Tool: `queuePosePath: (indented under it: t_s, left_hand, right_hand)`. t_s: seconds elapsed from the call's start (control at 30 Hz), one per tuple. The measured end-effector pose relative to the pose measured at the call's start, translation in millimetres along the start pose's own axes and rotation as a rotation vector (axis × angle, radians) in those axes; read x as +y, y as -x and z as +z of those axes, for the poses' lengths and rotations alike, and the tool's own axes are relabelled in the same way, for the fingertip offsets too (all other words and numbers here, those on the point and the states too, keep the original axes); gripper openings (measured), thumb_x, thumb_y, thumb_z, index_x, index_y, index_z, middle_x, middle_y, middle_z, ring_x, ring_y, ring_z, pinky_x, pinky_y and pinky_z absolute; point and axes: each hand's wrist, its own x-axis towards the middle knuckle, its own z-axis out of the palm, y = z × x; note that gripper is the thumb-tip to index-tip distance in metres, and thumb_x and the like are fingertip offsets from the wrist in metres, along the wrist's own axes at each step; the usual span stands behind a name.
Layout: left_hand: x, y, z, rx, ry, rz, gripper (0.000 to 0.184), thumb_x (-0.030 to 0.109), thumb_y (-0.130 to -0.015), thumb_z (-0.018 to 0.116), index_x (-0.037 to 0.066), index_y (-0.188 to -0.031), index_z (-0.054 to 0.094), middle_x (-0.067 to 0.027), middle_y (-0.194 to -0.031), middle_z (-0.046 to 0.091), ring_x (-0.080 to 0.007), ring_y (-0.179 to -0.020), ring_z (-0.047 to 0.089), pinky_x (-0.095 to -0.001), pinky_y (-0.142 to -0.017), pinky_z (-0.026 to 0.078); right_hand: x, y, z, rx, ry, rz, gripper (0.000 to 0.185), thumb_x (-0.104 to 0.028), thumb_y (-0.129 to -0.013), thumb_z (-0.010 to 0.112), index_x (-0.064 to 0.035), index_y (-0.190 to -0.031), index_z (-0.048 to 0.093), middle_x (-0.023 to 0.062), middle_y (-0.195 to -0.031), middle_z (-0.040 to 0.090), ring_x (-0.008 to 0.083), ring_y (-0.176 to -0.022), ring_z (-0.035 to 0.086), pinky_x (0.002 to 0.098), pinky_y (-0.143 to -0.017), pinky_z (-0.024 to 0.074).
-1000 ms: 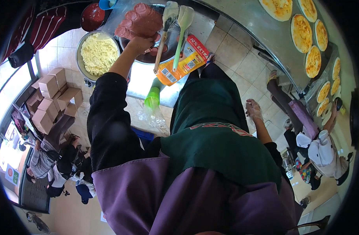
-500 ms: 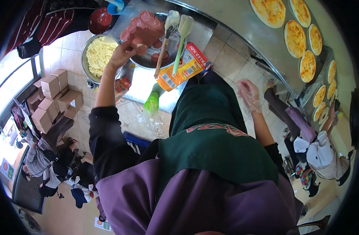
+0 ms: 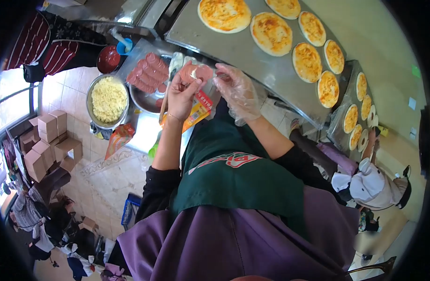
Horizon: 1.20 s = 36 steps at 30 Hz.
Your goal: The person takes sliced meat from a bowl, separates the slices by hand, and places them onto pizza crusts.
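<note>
My bare left hand grips several round pink sausage slices and holds them up in front of me. My right hand, in a clear plastic glove, is beside the slices with its fingers apart and slightly curled. I cannot tell whether its fingertips touch them. Behind my left hand, rows of more sausage slices lie on clear plastic over a metal bowl. The spatulas lying across the bowl and an orange printed packet are partly hidden by my left hand and forearm.
A pot of grated yellow cheese is at left, near a red bowl and a blue cup. Sauced flatbreads lie on the metal counter at right. Other people stand at both sides; cardboard boxes are stacked at left.
My left hand has lifted slices away from the bowl and brought them to the right. My gloved right hand has risen from my side to meet them. The view has turned toward the counter.
</note>
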Motion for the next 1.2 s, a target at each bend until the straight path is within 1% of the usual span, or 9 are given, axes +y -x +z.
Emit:
queuePosePath:
  t_s: [0.2,0.27,0.3,0.4,0.43,0.6,0.67,1.1,1.2]
  left_hand:
    - [-35,-16,48,-0.118,-0.104,0.057,0.055,-0.002,-0.088,0.057,0.004,-0.137,0.035,-0.0099,-0.124,0.053,-0.0209,-0.112,0.055,-0.0351,-0.097,0.047]
    - [-43,-22,69,-0.142,0.086,-0.035,0.052,0.009,-0.091,0.056,0.004,-0.138,0.034,-0.0117,-0.127,0.051,-0.0236,-0.114,0.055,-0.0383,-0.099,0.045]
    - [-51,-25,80,-0.128,0.059,-0.024,0.046,0.025,-0.096,0.049,0.004,-0.135,0.035,-0.0135,-0.127,0.051,-0.0268,-0.114,0.054,-0.0413,-0.099,0.044]
    - [-74,-41,109,-0.051,0.144,-0.156,0.043,0.033,-0.099,0.041,0.004,-0.131,0.039,-0.0143,-0.127,0.051,-0.028,-0.114,0.054,-0.0425,-0.099,0.044]
    - [-80,-47,122,-0.06,0.147,-0.149,0.037,0.029,-0.101,0.034,0.001,-0.124,0.04,-0.0173,-0.127,0.049,-0.0301,-0.112,0.056,-0.0417,-0.094,0.048]
    - [-108,-75,163,-0.044,0.202,-0.231,0.03,0.021,-0.1,0.037,-0.001,-0.119,0.043,-0.0189,-0.122,0.052,-0.0318,-0.11,0.056,-0.0423,-0.093,0.05]
    - [-114,-86,176,-0.077,0.193,-0.241,0.025,0.017,-0.099,0.039,-0.001,-0.116,0.045,-0.0182,-0.12,0.053,-0.0324,-0.11,0.057,-0.0431,-0.094,0.05]
    - [-122,-177,198,-0.113,0.269,-0.278,0.035,0.021,-0.099,0.036,0.005,-0.129,0.039,-0.017,-0.126,0.051,-0.031,-0.113,0.056,-0.0396,-0.096,0.047]
    - [-113,-214,191,-0.095,0.196,-0.274,0.036,0.025,-0.099,0.039,0.004,-0.128,0.039,-0.0169,-0.125,0.051,-0.0331,-0.112,0.056,-0.0402,-0.095,0.047]
  right_hand:
    - [18,-17,-48,0.103,-0.182,0.059,0.021,-0.005,-0.082,0.067,-0.0021,-0.103,0.066,0.0103,-0.096,0.066,0.0163,-0.083,0.064,0.0265,-0.074,0.051]
    - [33,-29,-71,0.105,-0.06,-0.039,0.021,-0.003,-0.08,0.067,-0.004,-0.101,0.067,0.0107,-0.091,0.067,0.0204,-0.081,0.065,0.029,-0.073,0.0514]
    - [32,-35,-85,0.104,-0.065,-0.04,0.021,-0.003,-0.08,0.067,-0.004,-0.101,0.067,0.0107,-0.091,0.067,0.0204,-0.081,0.065,0.029,-0.073,0.0514]
    - [32,-50,-129,0.08,0.158,-0.195,0.022,0.005,-0.081,0.063,-0.0021,-0.102,0.067,0.0099,-0.095,0.066,0.016,-0.081,0.063,0.0266,-0.073,0.0517]
    - [36,-54,-143,0.071,0.156,-0.23,0.023,0.006,-0.079,0.063,-0.0023,-0.1,0.068,0.0103,-0.094,0.066,0.018,-0.083,0.064,0.0276,-0.074,0.0518]
    - [53,-72,-206,0.018,0.187,-0.307,0.026,0.007,-0.075,0.065,-0.0033,-0.099,0.067,0.0109,-0.093,0.066,0.023,-0.086,0.065,0.0297,-0.075,0.0521]
    - [50,-85,-225,0.046,0.219,-0.489,0.018,0.004,-0.075,0.065,-0.0033,-0.092,0.065,0.0123,-0.089,0.063,0.0289,-0.079,0.064,0.0345,-0.068,0.0523]
    - [59,-148,-262,-0.017,0.225,-0.363,0.016,0.004,-0.077,0.062,-0.0049,-0.089,0.061,0.0101,-0.086,0.061,0.0281,-0.08,0.063,0.033,-0.071,0.0517]
    - [68,-179,-262,-0.035,0.075,-0.099,0.014,0.003,-0.079,0.062,-0.0045,-0.091,0.061,0.0092,-0.084,0.063,0.0229,-0.079,0.064,0.0299,-0.072,0.0509]
